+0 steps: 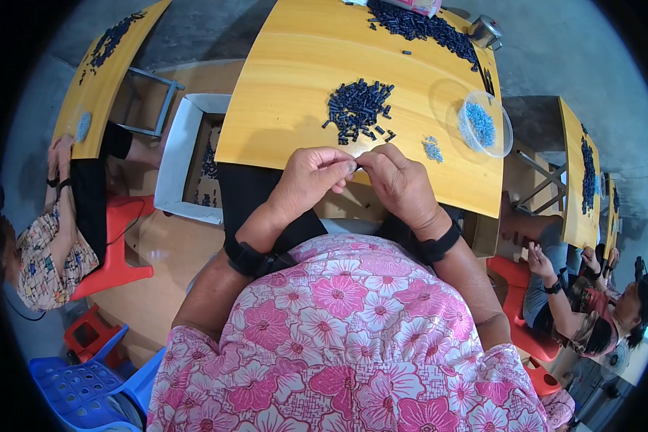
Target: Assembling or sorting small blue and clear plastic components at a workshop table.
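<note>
Just over the table's near edge, my two hands meet with fingertips pinched together. Between them shows a bit of a small black cylindrical piece (358,167), mostly covered by the fingers. My left hand (311,181) grips it from one side, my right hand (399,181) from the other. A heap of similar short black cylindrical pieces (356,106) lies on the yellow table (284,86) beyond my hands. To its right is a small scatter of light blue pieces (433,149). A clear plastic bowl (505,138) farther right holds many more blue pieces (480,124).
A larger black heap (421,29) covers the far right of the table, beside a metal mug (484,33). Left of the table, a white box (176,162) sits low with black pieces inside. Other people work at side tables (115,72) left and right; red stools (122,245) stand by them.
</note>
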A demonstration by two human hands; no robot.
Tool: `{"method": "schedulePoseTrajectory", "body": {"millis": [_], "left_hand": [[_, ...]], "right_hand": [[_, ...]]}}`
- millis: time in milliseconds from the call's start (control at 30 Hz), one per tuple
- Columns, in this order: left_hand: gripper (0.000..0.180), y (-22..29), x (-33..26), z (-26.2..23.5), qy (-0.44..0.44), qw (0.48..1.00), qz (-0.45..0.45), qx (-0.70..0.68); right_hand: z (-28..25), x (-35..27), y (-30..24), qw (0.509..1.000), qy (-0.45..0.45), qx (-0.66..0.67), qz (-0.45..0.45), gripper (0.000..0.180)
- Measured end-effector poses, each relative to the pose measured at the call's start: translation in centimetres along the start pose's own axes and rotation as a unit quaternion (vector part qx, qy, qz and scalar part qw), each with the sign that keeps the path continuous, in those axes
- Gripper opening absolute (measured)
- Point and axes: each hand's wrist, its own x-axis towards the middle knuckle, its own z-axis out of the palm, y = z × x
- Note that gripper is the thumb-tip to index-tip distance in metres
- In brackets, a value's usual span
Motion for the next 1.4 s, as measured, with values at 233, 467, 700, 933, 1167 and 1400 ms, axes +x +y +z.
{"method": "schedulePoseTrajectory", "body": {"millis": [233,467,700,933,1167,1400], "left_hand": [[0.023,-0.1,-0.1,0.3,-0.010,0.998,-0.058,-0.017],[0.019,-0.2,0.0,0.3,0.018,1.000,-0.009,-0.011],[0.017,0.0,-0.2,0.3,0.026,0.999,0.015,0.016],[0.011,-0.1,0.1,0.7,0.013,0.999,0.006,0.039],[0.013,-1.1,0.3,0.2,-0.007,1.000,-0.012,-0.009],[0.009,-1.4,1.7,0.6,0.004,1.000,0.005,0.015]], "right_hand": [[0.0,-0.3,0.0,0.998,-0.047,-0.034,-0.017,0.022],[0.9,-0.3,0.2,0.990,0.046,0.117,0.063,0.020],[0.6,0.0,-0.5,0.909,0.004,0.338,0.243,0.014],[0.7,0.0,-0.2,0.939,-0.007,0.295,0.178,0.011],[1.1,-0.2,0.0,0.980,-0.001,0.164,0.111,0.012],[-0.6,-1.5,1.5,0.983,0.026,0.134,0.120,0.011]]}}
